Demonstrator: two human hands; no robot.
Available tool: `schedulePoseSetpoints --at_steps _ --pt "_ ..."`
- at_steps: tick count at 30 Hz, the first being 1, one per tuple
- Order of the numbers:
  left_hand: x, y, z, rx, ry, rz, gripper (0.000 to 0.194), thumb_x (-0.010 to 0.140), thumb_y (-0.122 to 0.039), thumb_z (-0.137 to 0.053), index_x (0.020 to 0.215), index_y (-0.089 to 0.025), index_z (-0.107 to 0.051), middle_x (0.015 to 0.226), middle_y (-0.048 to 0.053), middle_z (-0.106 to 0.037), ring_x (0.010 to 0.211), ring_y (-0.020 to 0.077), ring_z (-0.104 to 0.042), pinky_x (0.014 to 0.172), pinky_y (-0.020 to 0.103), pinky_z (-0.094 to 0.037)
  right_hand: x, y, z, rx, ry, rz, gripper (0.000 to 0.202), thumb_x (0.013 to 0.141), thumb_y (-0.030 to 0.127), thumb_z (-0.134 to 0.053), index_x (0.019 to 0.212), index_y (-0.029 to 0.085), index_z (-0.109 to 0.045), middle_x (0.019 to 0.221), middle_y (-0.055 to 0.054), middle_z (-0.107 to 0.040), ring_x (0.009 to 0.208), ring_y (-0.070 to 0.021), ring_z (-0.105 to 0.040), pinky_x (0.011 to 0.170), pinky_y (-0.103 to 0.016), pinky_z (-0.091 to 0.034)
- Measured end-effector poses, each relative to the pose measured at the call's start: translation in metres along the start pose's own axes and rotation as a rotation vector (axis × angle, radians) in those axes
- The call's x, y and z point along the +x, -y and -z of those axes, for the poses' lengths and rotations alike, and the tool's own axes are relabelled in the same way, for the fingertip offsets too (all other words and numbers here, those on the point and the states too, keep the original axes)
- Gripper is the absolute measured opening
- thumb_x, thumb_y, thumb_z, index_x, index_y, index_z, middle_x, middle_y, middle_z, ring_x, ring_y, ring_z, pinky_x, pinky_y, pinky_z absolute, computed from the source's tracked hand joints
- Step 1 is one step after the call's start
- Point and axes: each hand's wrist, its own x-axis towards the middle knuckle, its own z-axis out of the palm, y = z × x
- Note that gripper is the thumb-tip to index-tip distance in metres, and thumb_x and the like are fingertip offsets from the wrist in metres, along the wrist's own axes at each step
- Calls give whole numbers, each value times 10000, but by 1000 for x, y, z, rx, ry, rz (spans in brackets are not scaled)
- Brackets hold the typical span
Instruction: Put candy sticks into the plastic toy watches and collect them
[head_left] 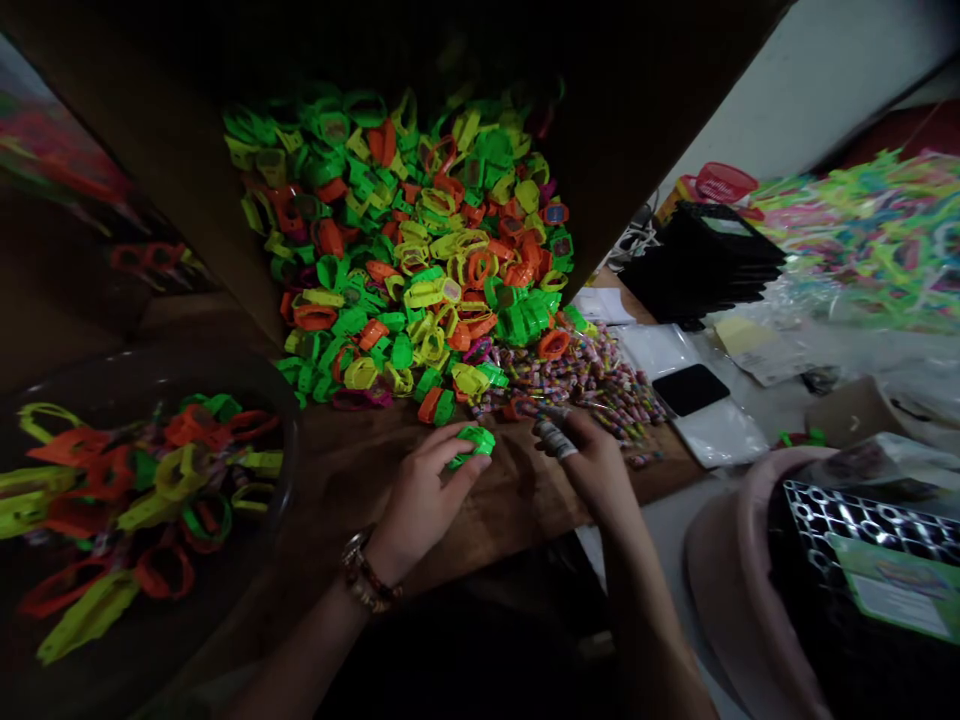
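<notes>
My left hand, with beaded bracelets at the wrist, is closed on a green plastic toy watch over the wooden table's front part. To its right, my right hand reaches toward a heap of small wrapped candies; its fingers look bent, two of them wrapped in light tape, and whatever lies between the fingertips is too small and dark to make out. Behind both hands a large pile of green, yellow and orange toy watches spills from a dark box.
At the left stands a dark round basin with more toy watches. A black phone lies on white plastic at the right, before a stack of black trays. A pink tub stands at the lower right.
</notes>
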Motion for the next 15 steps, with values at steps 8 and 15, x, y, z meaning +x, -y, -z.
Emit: schedulePoseSetpoints --at_steps 8,15 --pt "-9 23 4 66 -76 20 173 834 -331 -593 864 -193 -693 1030 69 -697 957 181 -663 845 305 -544 -21 2 -48 -913 60 157 343 820 160 -506 1136 173 -638 1122 -136 -606 1004 -266 -569 868 -373 -421" --pt "-14 27 4 92 -97 20 149 830 -312 -599 866 -202 -692 1014 62 -696 940 176 -663 844 304 -545 -27 3 -55 -879 12 107 284 803 140 -486 1043 148 -638 1008 -143 -612 971 -290 -552 827 -387 -402"
